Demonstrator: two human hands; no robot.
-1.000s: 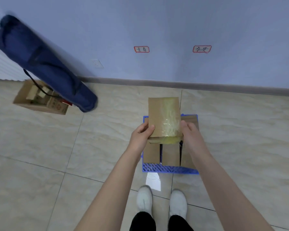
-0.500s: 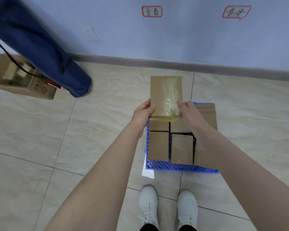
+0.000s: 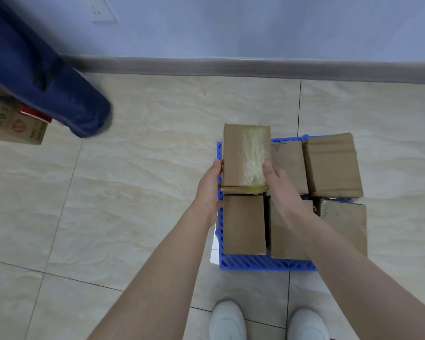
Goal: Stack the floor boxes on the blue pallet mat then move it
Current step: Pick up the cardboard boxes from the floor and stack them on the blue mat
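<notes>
Possibly a storeroom, tiled floor (image 3: 138, 192), wall socket (image 3: 101, 9), cardboard boxes (image 3: 331, 165)

The box (image 3: 234, 155) between the left hand (image 3: 209, 185) and the right hand (image 3: 280, 185) is brown cardboard with a pale yellow, glossy tape stripe (image 3: 254, 158). The other boxes (image 3: 244, 224) around the hands are plain brown. Beneath them the mat (image 3: 255, 262) is bright blue with diagonal slats. Left of the left hand, the floor (image 3: 145, 180) is cream tile with wavy beige veins and dark grout lines. Far left, the bag (image 3: 47, 89) is navy and the carton (image 3: 12, 126) tan with red print. Beyond the hands, the baseboard (image 3: 231, 66) is grey and the wall (image 3: 255, 25) pale lavender-blue. The shoes (image 3: 227, 320) are white.
</notes>
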